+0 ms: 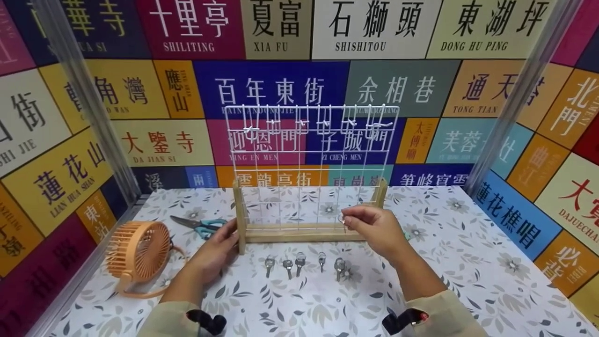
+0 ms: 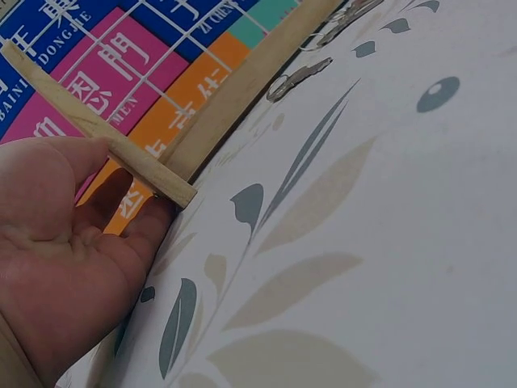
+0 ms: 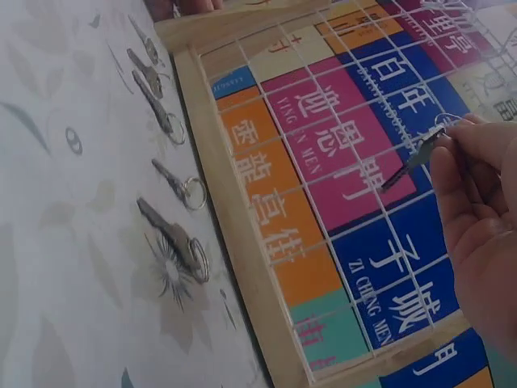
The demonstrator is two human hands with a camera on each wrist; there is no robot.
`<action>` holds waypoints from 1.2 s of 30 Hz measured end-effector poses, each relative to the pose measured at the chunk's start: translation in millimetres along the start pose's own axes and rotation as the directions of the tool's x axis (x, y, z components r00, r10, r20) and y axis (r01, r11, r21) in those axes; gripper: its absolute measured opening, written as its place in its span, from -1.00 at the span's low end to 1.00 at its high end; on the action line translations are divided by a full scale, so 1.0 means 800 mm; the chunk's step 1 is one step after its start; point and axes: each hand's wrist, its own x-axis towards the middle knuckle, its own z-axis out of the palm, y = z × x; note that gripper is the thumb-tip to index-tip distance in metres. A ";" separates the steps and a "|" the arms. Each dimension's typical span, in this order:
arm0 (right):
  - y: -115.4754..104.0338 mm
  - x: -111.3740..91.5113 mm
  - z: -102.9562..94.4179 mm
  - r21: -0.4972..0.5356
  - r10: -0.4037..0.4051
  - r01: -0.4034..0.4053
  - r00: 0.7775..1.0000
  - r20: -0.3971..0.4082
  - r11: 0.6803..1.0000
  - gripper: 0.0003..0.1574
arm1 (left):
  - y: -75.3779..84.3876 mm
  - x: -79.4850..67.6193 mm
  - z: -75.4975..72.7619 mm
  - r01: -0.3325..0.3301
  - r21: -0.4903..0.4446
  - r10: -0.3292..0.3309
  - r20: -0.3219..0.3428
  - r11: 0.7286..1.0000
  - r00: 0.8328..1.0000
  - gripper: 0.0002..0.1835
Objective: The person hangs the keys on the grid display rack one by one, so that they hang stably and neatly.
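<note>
A white wire grid rack stands upright in a wooden stand on the floral table. My left hand holds the stand's left post near its foot, thumb on one side and fingers on the other, as the left wrist view shows of my left hand. My right hand pinches a small key on a ring, just in front of the grid's lower right. In the right wrist view my right hand holds that key against the wires. Several more keys lie in a row before the stand.
Teal-handled scissors lie left of the stand. An orange desk fan sits at the table's left edge. Small hooks hang along the grid's upper rows. Colourful sign walls close in the table on three sides. Loose keys lie close to the stand's base.
</note>
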 end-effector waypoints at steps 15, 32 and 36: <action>-0.090 0.033 0.061 0.279 -0.067 0.052 0.997 0.046 0.959 -0.69 | 0.000 -0.004 0.002 -0.021 0.020 0.021 0.002 1.000 1.000 -0.36; -0.196 0.091 0.146 0.526 -0.097 0.032 0.990 0.098 0.850 -0.69 | 0.003 -0.002 0.003 0.063 0.029 -0.062 -0.032 0.998 0.998 -0.40; -0.215 0.104 0.157 0.556 -0.109 0.039 0.990 0.093 0.830 -0.67 | 0.005 -0.003 0.001 0.062 0.016 -0.061 -0.037 0.998 0.997 -0.40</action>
